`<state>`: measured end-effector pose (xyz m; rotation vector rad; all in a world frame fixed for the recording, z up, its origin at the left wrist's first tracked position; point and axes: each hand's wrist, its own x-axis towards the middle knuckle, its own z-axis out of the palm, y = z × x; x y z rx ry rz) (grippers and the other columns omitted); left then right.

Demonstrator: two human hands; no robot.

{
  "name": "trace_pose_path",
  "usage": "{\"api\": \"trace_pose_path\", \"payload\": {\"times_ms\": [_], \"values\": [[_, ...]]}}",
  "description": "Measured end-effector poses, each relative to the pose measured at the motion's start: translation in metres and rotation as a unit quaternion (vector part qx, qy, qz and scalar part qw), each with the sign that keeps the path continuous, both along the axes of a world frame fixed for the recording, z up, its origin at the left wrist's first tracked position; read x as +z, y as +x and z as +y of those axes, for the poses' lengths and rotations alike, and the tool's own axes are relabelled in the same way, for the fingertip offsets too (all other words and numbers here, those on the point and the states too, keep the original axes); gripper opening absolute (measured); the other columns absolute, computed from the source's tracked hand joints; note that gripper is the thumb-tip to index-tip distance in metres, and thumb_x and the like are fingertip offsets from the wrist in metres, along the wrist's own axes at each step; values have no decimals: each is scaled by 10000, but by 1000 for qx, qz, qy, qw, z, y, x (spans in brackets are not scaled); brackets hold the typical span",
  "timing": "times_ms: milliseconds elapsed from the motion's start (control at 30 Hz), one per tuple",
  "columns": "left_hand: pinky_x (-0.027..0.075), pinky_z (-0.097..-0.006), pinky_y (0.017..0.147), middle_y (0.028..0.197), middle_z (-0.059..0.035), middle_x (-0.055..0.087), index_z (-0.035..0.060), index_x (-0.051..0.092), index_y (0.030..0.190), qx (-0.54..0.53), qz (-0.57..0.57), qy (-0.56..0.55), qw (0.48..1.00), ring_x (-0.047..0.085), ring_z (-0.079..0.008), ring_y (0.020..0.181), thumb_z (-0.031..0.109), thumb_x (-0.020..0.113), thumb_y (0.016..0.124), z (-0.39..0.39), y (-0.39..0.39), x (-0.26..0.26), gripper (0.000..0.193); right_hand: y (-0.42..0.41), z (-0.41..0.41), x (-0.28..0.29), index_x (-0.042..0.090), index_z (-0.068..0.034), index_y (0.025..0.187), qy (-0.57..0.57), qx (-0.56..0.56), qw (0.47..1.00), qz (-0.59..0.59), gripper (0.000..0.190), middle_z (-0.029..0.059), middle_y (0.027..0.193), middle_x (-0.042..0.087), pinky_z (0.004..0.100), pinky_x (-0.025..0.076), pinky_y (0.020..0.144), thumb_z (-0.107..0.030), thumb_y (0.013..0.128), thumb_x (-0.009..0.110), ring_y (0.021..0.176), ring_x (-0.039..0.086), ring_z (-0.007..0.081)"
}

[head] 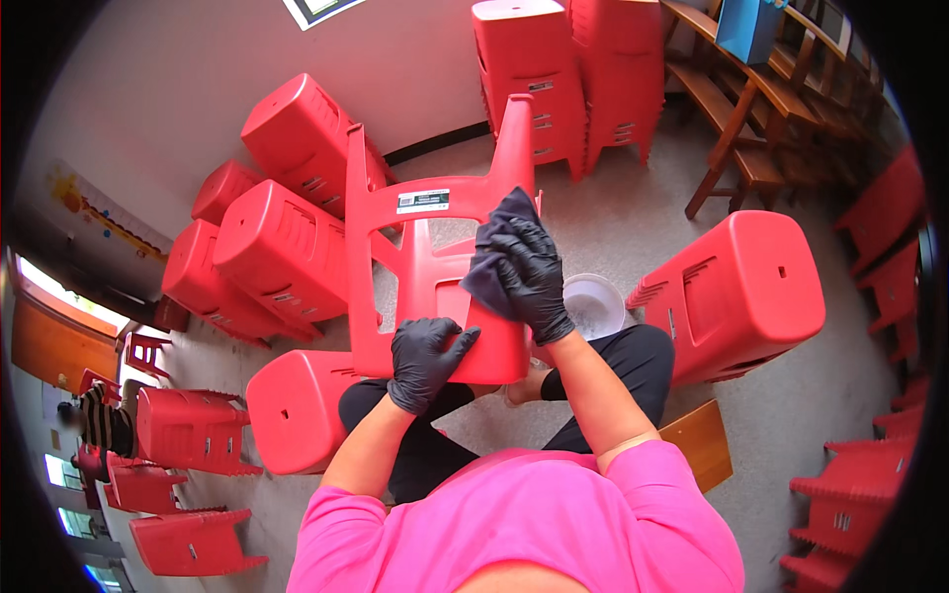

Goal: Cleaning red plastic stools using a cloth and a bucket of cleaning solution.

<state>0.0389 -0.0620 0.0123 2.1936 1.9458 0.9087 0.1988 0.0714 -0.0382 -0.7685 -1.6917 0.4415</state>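
Observation:
A red plastic stool [445, 189] lies tipped before me, its legs pointing away and its seat end near my knees. My left hand [431, 363], in a black glove, grips the edge of that seat end. In my right hand [528, 278], also gloved in black, a dark cloth [495, 256] is pressed against the stool's right side. Beyond my right knee a pale basin [594, 305] with what looks like liquid stands on the floor, partly hidden by my arm and leg.
Stacked red stools stand close on my right [786, 274] and left [296, 411]. More stacks [296, 126] line the wall. Wooden benches [764, 167] are at the upper right, with a blue container [749, 30] on them. A person in a striped top [107, 422] is at the far left.

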Motion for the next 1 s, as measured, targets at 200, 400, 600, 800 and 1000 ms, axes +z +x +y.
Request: {"api": "trace_pose_path", "payload": {"times_ms": [200,400,600,800,1000], "values": [[391,-379,565,598,-118,587,40,628,653,20,-30,25,999,548,-270,521,289,721,834,2,-10,-7,322,3,-25,-42,550,-17,1290,-78,15,995,62,371,187,1326,533,386,347,1090,-85,926,550,1261,491,337],[350,-308,506,559,-38,542,-28,625,703,74,-257,-5,964,434,-81,520,198,687,904,5,-50,-20,309,36,-78,-88,531,-36,1322,-68,56,993,-75,545,192,1301,547,444,411,1013,-25,779,566,1204,509,374],[385,-252,554,642,66,545,-8,660,725,104,-496,64,860,442,-38,613,277,656,941,7,-47,-45,358,45,-62,-13,617,-77,1210,7,-71,987,-142,427,162,1200,598,478,393,938,-130,786,601,1126,550,353],[460,-263,600,761,-17,653,21,709,848,115,-633,25,765,563,-75,693,444,584,953,17,-44,-96,454,14,-89,22,672,-152,1129,115,-50,965,-231,398,72,1257,602,505,387,979,-221,736,668,1177,544,297],[547,-315,724,913,-86,687,5,657,1030,176,-686,12,706,657,-166,793,569,502,944,15,-63,-116,591,28,-59,13,676,-147,1106,148,-29,955,-256,396,78,1246,605,499,411,960,-210,715,676,1180,543,304]]}}
